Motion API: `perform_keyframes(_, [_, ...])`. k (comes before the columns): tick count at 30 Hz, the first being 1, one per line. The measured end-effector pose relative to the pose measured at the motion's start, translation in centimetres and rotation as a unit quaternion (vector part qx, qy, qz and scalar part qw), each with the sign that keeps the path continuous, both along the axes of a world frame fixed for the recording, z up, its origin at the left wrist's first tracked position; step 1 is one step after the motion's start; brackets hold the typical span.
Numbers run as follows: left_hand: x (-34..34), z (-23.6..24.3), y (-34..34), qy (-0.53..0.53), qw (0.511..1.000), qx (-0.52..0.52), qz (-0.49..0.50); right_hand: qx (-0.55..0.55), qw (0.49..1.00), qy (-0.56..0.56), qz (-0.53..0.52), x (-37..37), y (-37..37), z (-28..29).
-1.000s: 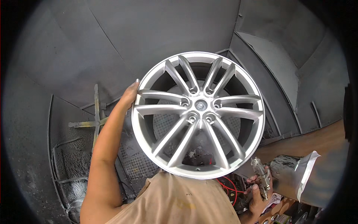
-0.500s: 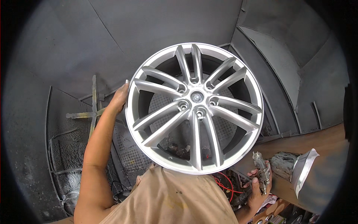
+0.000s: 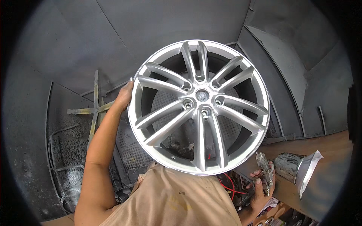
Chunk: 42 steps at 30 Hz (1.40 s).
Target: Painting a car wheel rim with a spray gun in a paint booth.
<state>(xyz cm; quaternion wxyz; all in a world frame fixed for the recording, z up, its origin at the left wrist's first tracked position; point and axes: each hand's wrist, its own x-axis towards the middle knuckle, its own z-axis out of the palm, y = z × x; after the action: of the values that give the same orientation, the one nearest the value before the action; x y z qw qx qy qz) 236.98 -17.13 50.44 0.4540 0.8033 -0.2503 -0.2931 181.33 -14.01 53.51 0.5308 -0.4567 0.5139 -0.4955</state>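
Note:
A large silver alloy wheel (image 3: 202, 118) with paired spokes faces me, tilted, in the middle of the view. At its left edge, my left hand (image 3: 123, 96) grips the rim, with most of the fingers hidden behind it. Below and right of the wheel, my right hand (image 3: 260, 194) is closed around a worn metal spray gun (image 3: 266, 171). A paint-stained cup (image 3: 287, 165) lies right beside the gun, and a white, flared paper-like piece (image 3: 310, 171) sits at the cup's far end. Whether cup and gun are joined is hard to see.
Dark grey panels (image 3: 169, 22) stand behind and at both sides. A crusted cross-shaped stand (image 3: 95, 109) is at the left, behind my arm. A patterned round plate (image 3: 226, 130) shows through the spokes. A red hose (image 3: 230, 188) and clutter lie at lower right, near a brown surface (image 3: 332, 158).
The wheel has shifted slightly right and upward in view, and my left hand moves with it. Both hands keep their hold; the spray gun stays in nearly the same place.

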Motion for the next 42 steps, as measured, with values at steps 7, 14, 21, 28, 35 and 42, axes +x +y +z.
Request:
perform_keyframes(7, [1.2, -1.8, -0.1, -0.003, 1.0, -0.012, 0.006, 0.0, 1.0, -0.003, 0.011, -0.5, -1.0, -0.7])
perform_keyframes(14, [0.0, -1.4, -0.3, -0.027, 0.999, -0.023, -0.005, 0.014, 1.0, 0.015, 0.021, -0.2, -1.7, -0.8])
perform_keyframes(21, [-0.2, -1.9, -0.5, 0.02, 0.999, -0.037, 0.014, 0.006, 0.999, 0.015, 0.033, -0.3, -2.5, -1.2])
perform_keyframes(28, [0.0, -2.9, -0.6, 0.011, 0.997, -0.076, 0.014, 0.0, 1.0, 0.016, 0.018, -0.4, -3.3, -2.4])
perform_keyframes(35, [-1.7, -1.9, -1.0, 0.058, 0.992, -0.097, 0.049, -0.017, 1.0, 0.013, -0.012, -0.6, -4.6, -4.3])
perform_keyframes(42, [-2.5, -2.5, -1.3, 0.043, 0.987, -0.145, 0.05, -0.025, 0.999, 0.015, -0.027, 0.3, -5.4, -4.1])
